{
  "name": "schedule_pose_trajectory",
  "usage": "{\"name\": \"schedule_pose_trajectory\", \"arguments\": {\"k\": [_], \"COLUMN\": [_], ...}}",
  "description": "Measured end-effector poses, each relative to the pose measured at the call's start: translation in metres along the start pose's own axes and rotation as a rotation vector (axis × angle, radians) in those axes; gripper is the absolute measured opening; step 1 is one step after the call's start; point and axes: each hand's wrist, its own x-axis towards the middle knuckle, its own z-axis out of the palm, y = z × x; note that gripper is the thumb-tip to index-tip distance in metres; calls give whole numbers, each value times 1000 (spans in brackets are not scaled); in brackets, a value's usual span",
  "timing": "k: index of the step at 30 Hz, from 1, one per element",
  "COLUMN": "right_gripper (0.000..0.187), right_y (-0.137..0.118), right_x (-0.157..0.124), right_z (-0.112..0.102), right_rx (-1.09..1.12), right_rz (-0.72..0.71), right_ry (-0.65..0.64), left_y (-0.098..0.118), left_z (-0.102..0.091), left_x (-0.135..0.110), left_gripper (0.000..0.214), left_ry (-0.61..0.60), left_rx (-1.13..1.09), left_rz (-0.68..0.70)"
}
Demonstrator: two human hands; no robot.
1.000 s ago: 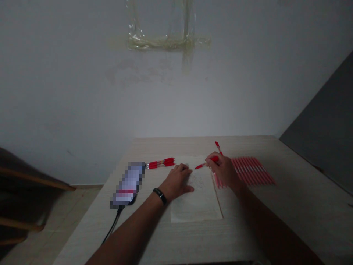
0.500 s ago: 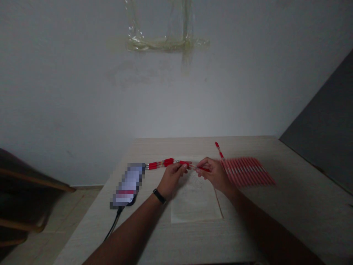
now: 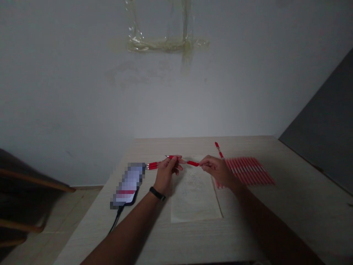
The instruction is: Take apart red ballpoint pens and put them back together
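Holds red pen point(image 3: 184, 161) crosswise btw both grips, L grip point(image 3: 166, 172) closed on its left part, R grip point(image 3: 217, 170) pinching its right end, just above paper sheet point(image 3: 195, 200) on counter point(image 3: 275, 215), w/ pen row point(image 3: 249, 171) beside R grip.

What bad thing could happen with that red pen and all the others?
The red pen, pinched between left hand and right hand above the paper, could slip and mark it. That right hand sits by the row of pens; a nudge might scatter them. The cable of the phone runs by the left forearm; a snag could drag it.
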Motion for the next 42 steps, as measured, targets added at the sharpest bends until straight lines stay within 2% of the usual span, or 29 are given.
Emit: {"name": "schedule_pose_trajectory", "arguments": {"k": [8, 11, 17, 20, 24, 32, 38, 42], "right_gripper": [14, 15, 29, 23, 11, 14, 12, 18], "right_y": [-8, -9, -4, -3, -1, 1, 4, -1], "right_x": [3, 1, -3, -2, 1, 3, 3, 0], "right_z": [9, 7, 2, 4, 7, 6, 7, 8], "right_rx": [47, 38, 41, 28, 20, -5, -9, 31], "right_rz": [-42, -44, 63, 51, -34, -93, -65, -42], "right_ry": [26, 6, -52, -31, 7, -18, -12, -14], "left_y": [0, 1, 1, 0, 0, 2, 0, -1], "left_z": [2, 2, 3, 3, 3, 4, 2, 1], "left_x": [-5, -4, -4, -4, -5, -5, -4, -2], "left_gripper": [43, 44, 47, 48, 47, 47, 45, 45], "left_ry": [-91, -76, -32, -48, -81, -44, -83, -66], "left_rx": [27, 29, 30, 38, 49, 40, 47, 60], "left_rz": [-33, -11, 7, -6, -14, -3, -20, 10]}}
